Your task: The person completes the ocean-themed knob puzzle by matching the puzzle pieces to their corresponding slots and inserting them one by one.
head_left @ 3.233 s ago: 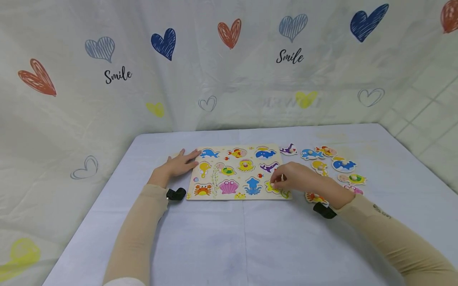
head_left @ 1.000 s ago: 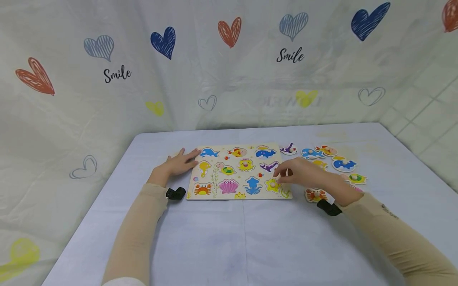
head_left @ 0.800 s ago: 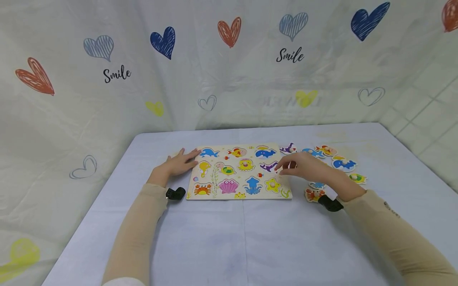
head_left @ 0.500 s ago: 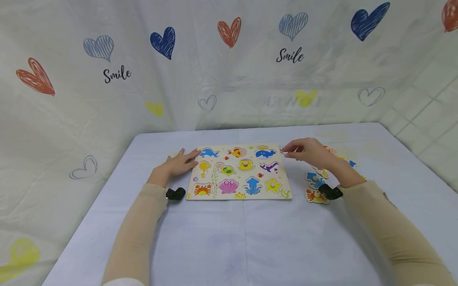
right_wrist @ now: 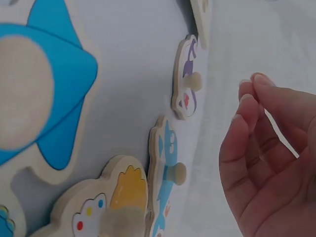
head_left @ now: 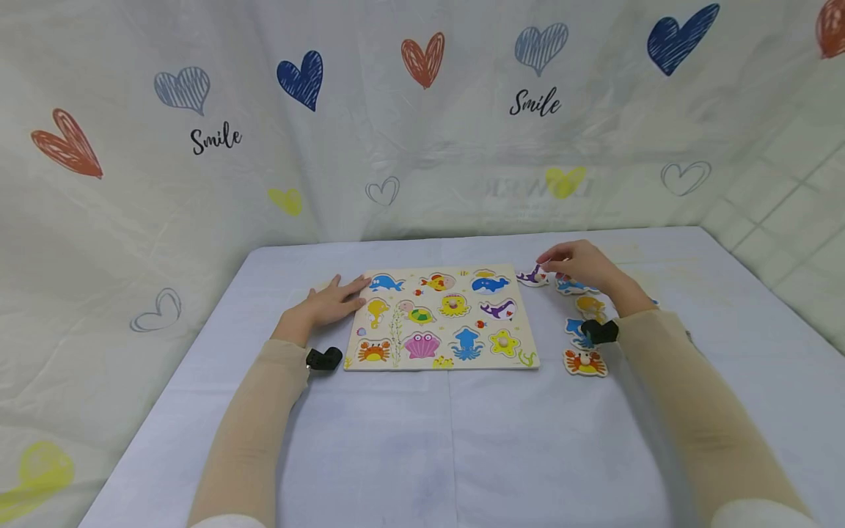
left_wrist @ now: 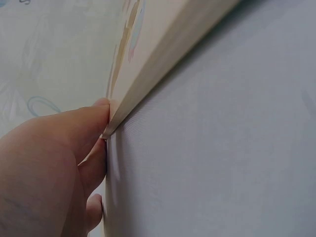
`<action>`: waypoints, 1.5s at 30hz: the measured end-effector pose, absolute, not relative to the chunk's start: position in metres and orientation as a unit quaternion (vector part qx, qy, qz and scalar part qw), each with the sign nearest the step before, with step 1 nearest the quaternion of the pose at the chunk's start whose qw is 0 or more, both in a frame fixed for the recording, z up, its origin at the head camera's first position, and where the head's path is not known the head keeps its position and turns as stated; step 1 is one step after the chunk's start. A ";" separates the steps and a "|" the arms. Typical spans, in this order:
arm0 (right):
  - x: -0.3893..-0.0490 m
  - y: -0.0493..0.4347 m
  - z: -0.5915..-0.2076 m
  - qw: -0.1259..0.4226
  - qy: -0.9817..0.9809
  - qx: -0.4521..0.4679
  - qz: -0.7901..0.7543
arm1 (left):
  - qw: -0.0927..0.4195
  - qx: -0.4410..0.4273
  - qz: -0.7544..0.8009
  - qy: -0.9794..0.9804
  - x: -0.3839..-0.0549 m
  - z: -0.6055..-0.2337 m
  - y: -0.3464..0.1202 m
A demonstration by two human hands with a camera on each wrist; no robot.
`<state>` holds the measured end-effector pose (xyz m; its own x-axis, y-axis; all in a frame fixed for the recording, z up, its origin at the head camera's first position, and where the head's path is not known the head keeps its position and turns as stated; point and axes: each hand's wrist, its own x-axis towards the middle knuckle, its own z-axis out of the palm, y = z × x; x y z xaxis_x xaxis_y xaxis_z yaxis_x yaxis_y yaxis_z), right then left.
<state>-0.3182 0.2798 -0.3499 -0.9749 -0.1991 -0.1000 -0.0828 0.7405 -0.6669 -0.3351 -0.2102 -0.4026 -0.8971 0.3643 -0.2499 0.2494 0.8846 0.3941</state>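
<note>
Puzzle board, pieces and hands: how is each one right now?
Puzzle board: flat on the table.
Star piece: in its slot.
Octopus piece: in its slot.
Purple whale piece: loose, beside the board.
Crab piece: loose.
Other pieces: loose, some partly hidden.
Left hand: touching the board's edge.
Right hand: fingertips together, holding nothing.

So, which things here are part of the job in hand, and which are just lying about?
Part of the job, by the look of it:
puzzle board
star piece, on the board
loose purple piece
loose yellow piece
loose crab piece

Just surroundings:
white tablecloth
curtain with printed hearts, at the back
</note>
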 end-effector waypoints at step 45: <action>-0.337 0.271 -0.350 0.129 0.965 -0.063 -0.220 | 0.174 0.146 0.172 0.959 -0.335 -0.401 -0.209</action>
